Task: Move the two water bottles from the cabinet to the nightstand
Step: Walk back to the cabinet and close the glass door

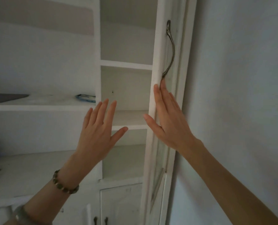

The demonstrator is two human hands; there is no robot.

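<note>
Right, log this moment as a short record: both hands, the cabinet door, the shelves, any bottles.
left hand: open, fingers spread, empty, raised in front of the shelves
right hand: open, flat against the edge of the cabinet door, thumb on the inner side
cabinet door: swung open, dark curved handle above the right hand's fingertips
narrow shelves: no bottle in view on them
water bottles: none in view
left shelf: dark flat object and blue item
left wrist: beaded bracelet

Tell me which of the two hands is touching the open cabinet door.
The right hand: it lies flat against the open cabinet door. The left hand is spread, touching nothing.
</note>
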